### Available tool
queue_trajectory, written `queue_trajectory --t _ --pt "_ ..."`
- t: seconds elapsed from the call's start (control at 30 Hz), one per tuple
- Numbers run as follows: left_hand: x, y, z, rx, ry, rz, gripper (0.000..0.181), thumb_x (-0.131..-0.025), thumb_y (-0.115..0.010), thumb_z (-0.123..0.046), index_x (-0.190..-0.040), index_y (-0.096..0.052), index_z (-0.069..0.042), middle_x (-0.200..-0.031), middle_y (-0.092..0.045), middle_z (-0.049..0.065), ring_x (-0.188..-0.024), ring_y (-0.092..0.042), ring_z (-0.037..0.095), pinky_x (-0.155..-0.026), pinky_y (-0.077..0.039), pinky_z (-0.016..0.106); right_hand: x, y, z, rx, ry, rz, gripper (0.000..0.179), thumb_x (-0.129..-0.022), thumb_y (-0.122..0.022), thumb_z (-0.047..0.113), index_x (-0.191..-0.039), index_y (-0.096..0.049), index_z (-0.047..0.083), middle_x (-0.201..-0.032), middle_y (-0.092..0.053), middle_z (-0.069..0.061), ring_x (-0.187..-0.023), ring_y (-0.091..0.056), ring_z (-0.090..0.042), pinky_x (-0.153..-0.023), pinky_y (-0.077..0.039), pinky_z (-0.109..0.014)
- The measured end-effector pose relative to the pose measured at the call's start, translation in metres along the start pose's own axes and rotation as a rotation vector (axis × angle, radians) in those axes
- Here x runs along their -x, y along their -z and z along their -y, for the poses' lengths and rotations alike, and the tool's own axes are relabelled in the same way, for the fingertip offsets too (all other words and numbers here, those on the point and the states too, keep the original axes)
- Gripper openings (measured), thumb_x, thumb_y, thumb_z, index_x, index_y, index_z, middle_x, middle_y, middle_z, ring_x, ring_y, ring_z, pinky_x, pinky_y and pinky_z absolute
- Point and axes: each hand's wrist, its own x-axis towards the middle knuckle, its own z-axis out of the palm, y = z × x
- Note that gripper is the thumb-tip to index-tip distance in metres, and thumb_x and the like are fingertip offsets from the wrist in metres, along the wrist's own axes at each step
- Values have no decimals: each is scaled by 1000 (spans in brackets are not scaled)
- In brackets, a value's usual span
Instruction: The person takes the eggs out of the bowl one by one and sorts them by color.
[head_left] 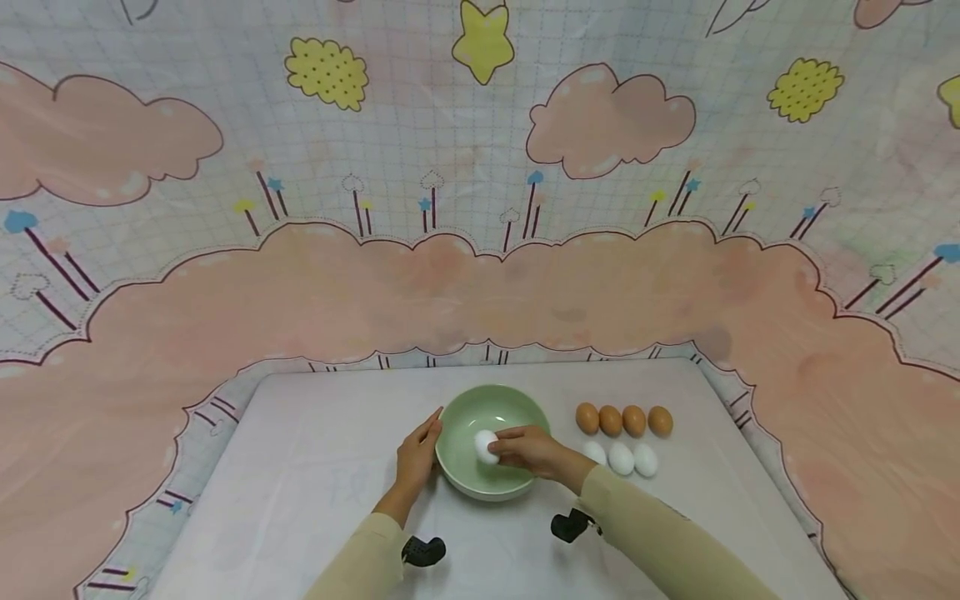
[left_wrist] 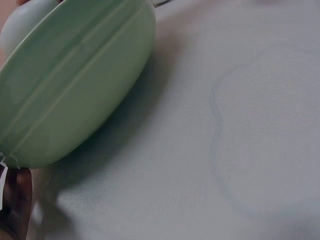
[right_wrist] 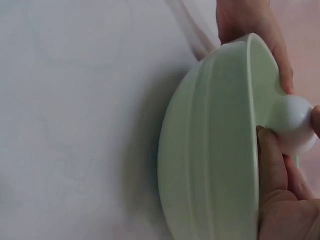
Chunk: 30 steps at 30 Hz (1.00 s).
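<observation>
A light green bowl [head_left: 491, 487] stands on the white-covered table. My left hand [head_left: 417, 457] holds its left side, with fingers against the outer wall; in the left wrist view part of that hand [left_wrist: 17, 200] shows dark by the lower wall. Over the bowl's opening, my right hand [head_left: 536, 450] pinches a white egg [head_left: 485, 447] between fingers and thumb. From the right wrist, the egg [right_wrist: 292, 124] appears just beyond the bowl's rim [right_wrist: 252, 125]. Whether the egg touches the bowl's inside cannot be told.
To the right of the bowl lies a row of brown eggs [head_left: 633, 421]. In front of them, white eggs [head_left: 621, 459] form another row, partly behind the right wrist. A cloth with clouds and stars [head_left: 480, 292] hangs behind the table. Black wrist devices [head_left: 423, 552] show near both sleeves.
</observation>
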Motion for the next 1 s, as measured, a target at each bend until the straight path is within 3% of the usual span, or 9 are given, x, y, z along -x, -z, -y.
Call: queue_trajectory --t 0.1,0.3,0.4,0.5,0.6,0.87,1.0 --pt "0 0 -1 -9 -7 -2 43 -101 -50 -48 -137 -60 -26 -142 -55 8 -114 -56 28 -84 -45 32 4 8 1 -5 -6 -6 42 -93 -64 1 -128 -53 -18 -109 -67 -11 -86 -66 -13 -87 -56 -31" --pt "1 1 -1 -1 6 10 44 -100 -50 -49 -138 -59 -27 -143 -54 8 -121 -54 29 -91 -46 38 15 23 5 4 -13 -24 43 -93 -65 2 -129 -53 -19 -107 -67 -9 -87 -67 -12 -87 -56 -30" --pt "1 3 1 13 17 10 44 -100 -50 -50 -138 -59 -28 -143 -54 8 -120 -55 30 -82 -50 34 20 30 8 8 -14 -15 44 -93 -64 2 -129 -51 -19 -107 -67 -10 -89 -67 -13 -87 -56 -30" --pt "1 4 1 30 23 20 44 -100 -50 -50 -138 -59 -29 -143 -54 9 -114 -57 30 -65 -49 28 25 37 9 7 -19 -4 45 -94 -63 3 -131 -50 -19 -105 -67 -9 -89 -67 -13 -87 -56 -30" --pt "2 4 1 23 10 25 45 -100 -50 -50 -138 -59 -27 -143 -54 10 -113 -57 31 -62 -46 25 29 43 10 -6 -22 5 45 -95 -61 4 -132 -49 -19 -104 -66 -7 -90 -67 -12 -87 -55 -29" --pt "2 2 0 3 -1 25 45 -101 -49 -49 -139 -58 -27 -144 -53 8 -127 -51 30 -99 -43 46 40 61 14 3 -24 35 51 -96 -62 7 -137 -44 -17 -118 -63 -12 -97 -65 -14 -93 -53 -33" --pt "1 2 0 1 -2 18 44 -100 -50 -49 -138 -59 -27 -143 -53 7 -124 -52 28 -97 -44 41 46 70 17 26 -18 35 54 -96 -61 8 -139 -40 -17 -126 -59 -16 -103 -64 -17 -97 -51 -37"
